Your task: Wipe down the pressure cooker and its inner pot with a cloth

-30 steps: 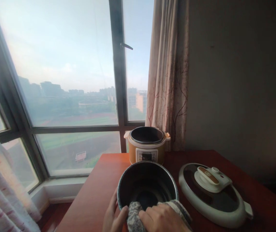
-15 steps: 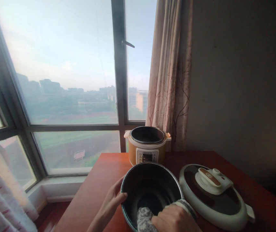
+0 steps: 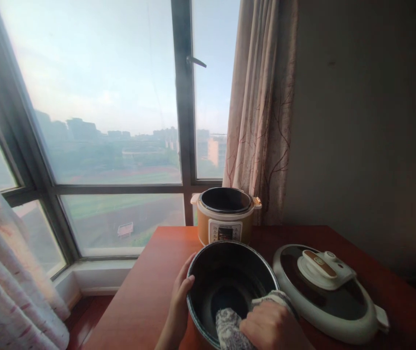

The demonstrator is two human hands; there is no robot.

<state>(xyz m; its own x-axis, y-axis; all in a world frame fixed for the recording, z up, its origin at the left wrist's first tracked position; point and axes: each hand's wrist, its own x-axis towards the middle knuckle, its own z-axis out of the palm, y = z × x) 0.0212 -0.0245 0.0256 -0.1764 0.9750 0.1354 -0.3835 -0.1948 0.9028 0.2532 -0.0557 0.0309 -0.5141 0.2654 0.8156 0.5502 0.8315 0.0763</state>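
A dark inner pot (image 3: 230,272) with a pale rim is tilted so that its opening faces me. My left hand (image 3: 182,287) grips the pot's left rim, its thumb over the edge and its fingers behind the outer wall. My right hand (image 3: 269,321) is closed around a grey-and-white cloth (image 3: 230,325). One end of the cloth lies against the inside of the pot near its lower wall; another fold shows above the knuckles at the right rim. Right behind the pot stands the yellow-and-white electric pressure cooker body (image 3: 225,218), lidless, its control panel facing me.
A large cooker lid (image 3: 324,291) with a white rim and handle lies on the reddish wooden table (image 3: 135,282), right of the pot. Windows (image 3: 116,121) rise behind the table. One curtain (image 3: 259,97) hangs behind the cooker, another curtain (image 3: 11,272) at the left.
The view has shifted slightly, so everything sits a little further right and higher. My left hand still grips the rim, and the right still holds the cloth inside the pot.
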